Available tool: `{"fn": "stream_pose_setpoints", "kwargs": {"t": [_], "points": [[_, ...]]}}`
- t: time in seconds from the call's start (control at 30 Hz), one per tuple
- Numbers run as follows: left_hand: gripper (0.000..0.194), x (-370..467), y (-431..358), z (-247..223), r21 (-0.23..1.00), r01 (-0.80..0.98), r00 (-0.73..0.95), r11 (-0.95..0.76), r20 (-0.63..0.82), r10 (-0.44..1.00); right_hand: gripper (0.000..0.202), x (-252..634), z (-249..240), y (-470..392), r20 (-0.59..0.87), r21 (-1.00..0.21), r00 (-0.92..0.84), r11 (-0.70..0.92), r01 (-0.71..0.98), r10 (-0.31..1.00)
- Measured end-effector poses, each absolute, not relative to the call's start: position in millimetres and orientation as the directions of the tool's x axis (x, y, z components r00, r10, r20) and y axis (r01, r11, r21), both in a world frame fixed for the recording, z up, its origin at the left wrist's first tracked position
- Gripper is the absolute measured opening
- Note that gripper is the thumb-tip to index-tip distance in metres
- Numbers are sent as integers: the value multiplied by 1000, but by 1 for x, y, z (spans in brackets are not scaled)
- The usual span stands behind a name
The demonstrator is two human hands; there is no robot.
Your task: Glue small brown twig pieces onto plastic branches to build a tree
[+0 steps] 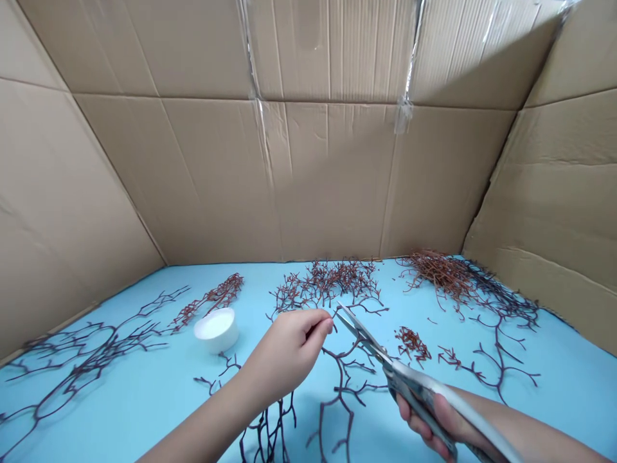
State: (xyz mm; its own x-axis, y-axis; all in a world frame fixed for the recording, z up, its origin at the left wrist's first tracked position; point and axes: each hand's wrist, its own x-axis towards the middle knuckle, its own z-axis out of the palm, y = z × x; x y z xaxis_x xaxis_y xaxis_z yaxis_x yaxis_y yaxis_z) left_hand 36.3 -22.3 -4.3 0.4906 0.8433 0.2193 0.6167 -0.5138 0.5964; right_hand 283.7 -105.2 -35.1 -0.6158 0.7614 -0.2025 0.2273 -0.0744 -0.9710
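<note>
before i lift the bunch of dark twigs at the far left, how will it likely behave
The bunch of dark twigs is probably light for its spread, as its stems look thin. It may snag and lift as a tangle, since its forks overlap. The slender side tips might snap or bend if pushed hard.

Here's the left forearm [207, 418], bare and smooth-sided, tapering cleanly into a slim wrist [258, 373], and the left hand [292, 347] is bare too, gently rounded across the back! Over to the right hand [436, 418], bare again, partly hidden, the right forearm [525, 427] equally bare.
</note>
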Motion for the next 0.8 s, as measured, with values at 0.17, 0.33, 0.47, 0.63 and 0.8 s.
{"fn": "stream_pose_setpoints", "kwargs": {"t": [0.17, 0.33, 0.47, 0.63, 0.8], "points": [[27, 39, -25, -3, 687, 570, 517, -451, 128, 847, 56, 277, -26, -106, -218, -937, -619, 15, 348, 755], [22, 40, -26, -6, 745, 542, 526, -390, 62, 848, 50, 274, -25, -107, -187, -928, -635, 77, 364, 749], [21, 40, -28, -7, 780, 512, 556, -359, 17, 831, 50, 273, -22, -109, -185, -931, -639, 75, 357, 747], [23, 39, -27, -6, 820, 479, 558, -314, -8, 830, 52, 278, -25, -108, -192, -916, -654, 105, 387, 732], [28, 37, -26, -2, 856, 437, 566, -277, -23, 824, 56, 293, -31, -105, -275, -909, -660, 34, 415, 699]]}}
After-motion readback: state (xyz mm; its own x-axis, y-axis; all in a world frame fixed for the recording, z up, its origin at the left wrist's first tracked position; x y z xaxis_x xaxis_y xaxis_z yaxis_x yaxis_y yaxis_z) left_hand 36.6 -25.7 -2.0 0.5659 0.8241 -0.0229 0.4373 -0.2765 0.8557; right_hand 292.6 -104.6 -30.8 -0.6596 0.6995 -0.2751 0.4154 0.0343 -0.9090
